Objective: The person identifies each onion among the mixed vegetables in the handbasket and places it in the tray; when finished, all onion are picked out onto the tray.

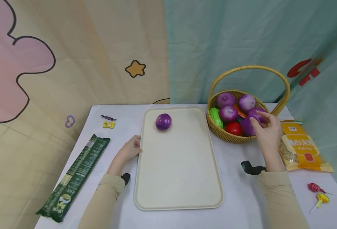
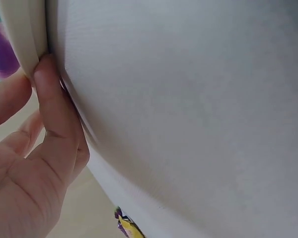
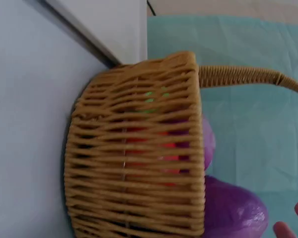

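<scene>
A cream rectangular tray (image 1: 180, 162) lies on the table, with a purple onion (image 1: 163, 122) near its far left corner. My left hand (image 1: 129, 148) pinches the tray's left rim between thumb and fingers, as the left wrist view (image 2: 37, 148) also shows. Over the right side of a wicker basket (image 1: 228, 136), my right hand (image 1: 269, 131) hovers with fingers spread and slightly bent. Beneath them is a purple onion (image 1: 247, 126); the right wrist view shows a gap between the fingertips (image 3: 284, 231) and the nearest onion (image 3: 234, 210).
The basket also holds more onions (image 1: 228, 113), a red tomato (image 1: 233, 128) and a green vegetable (image 1: 216, 117); its handle (image 1: 251, 67) arches above. A yellow bag (image 1: 303, 146) and two lollipops (image 1: 322, 198) lie right. Left are a long green packet (image 1: 74, 178) and wrapped candies (image 1: 108, 124).
</scene>
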Motion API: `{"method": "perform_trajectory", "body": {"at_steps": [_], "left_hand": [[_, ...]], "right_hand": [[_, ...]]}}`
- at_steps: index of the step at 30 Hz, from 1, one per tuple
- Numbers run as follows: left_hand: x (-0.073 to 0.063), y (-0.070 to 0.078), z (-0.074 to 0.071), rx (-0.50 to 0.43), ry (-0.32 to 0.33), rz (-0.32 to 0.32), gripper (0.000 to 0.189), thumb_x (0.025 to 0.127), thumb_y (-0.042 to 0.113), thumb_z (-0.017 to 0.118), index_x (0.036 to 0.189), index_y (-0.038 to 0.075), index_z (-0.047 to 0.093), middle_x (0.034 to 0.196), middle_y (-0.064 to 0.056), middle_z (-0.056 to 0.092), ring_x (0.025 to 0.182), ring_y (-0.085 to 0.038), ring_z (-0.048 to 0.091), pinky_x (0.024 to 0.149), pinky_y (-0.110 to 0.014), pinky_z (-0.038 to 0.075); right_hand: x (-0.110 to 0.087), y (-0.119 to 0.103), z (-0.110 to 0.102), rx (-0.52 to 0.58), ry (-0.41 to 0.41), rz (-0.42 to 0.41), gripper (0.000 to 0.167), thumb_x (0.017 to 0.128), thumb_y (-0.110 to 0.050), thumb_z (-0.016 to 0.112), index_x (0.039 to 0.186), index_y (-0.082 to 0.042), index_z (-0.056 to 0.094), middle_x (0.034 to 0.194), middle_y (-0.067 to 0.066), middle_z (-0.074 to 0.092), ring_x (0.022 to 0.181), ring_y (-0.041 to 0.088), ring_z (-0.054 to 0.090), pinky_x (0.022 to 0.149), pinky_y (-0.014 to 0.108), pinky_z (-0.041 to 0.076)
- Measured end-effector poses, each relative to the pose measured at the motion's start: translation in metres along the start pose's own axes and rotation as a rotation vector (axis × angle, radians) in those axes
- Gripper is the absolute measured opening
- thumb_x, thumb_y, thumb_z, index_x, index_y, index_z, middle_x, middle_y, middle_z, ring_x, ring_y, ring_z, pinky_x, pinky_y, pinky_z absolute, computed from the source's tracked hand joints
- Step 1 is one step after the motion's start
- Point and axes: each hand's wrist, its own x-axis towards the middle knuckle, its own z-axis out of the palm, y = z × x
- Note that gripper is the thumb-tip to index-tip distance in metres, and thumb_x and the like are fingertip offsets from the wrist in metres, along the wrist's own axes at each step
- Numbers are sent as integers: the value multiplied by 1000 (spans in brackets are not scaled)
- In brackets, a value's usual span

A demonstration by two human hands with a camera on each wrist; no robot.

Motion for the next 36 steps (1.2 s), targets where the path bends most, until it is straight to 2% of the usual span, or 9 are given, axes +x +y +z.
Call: {"method": "perform_trajectory", "body": {"at_steps": [3,7,14,21,25,31,33,36], "left_hand": [[0,0,0,-12,-2,-4,61,90,-5,58,147,-4,34,110,-19,54,91,-24,59,77,-31,55],[-1,0,-1,-26,-4,-8,61,90,-6,58,147,-4,34,110,-19,54,90,-23,59,77,-31,56],[-1,-2,-1,-16,-1,-3,62,90,-6,59,146,-5,34,110,-20,55,88,-23,60,76,-31,56],[1,-1,-1,8,0,-7,61,91,-2,60,147,-2,35,110,-17,54,88,-22,58,76,-30,53],[1,0,1,13,-1,-1,61,91,-3,59,147,-2,35,110,-18,55,88,-22,59,76,-30,53],[1,1,3,12,-12,5,61,91,-3,59,147,-3,35,111,-19,55,89,-23,59,77,-31,54],[1,2,2,12,-7,-1,61,91,-2,59,147,-2,35,111,-18,55,89,-23,59,77,-31,53],[0,1,0,15,5,-13,61,91,-2,60,147,0,36,111,-17,55,89,-23,59,77,-31,53]], "right_hand": [[6,8,-1,-73,-60,42,58,94,-39,63,142,-10,50,141,14,43,128,26,39,112,37,39],[10,16,2,-103,-119,40,68,93,-37,65,147,-4,40,146,23,37,133,36,33,115,51,31],[10,21,9,-118,-169,62,77,93,-37,65,152,-5,29,152,26,30,141,42,27,118,58,25],[13,21,11,-140,-186,74,79,93,-37,64,153,-4,24,154,25,29,142,43,26,118,58,24],[12,22,9,-102,-161,90,78,93,-37,65,152,-5,26,154,23,32,142,40,30,118,54,26],[4,15,9,2,-100,145,76,90,-42,67,151,-14,32,153,12,40,135,28,40,116,42,35],[-1,6,12,54,-114,151,74,90,-44,67,150,-17,34,152,10,40,133,27,42,114,39,38],[-9,-10,24,171,-179,143,72,89,-42,69,149,-19,36,152,9,40,135,25,43,113,38,39]]}}
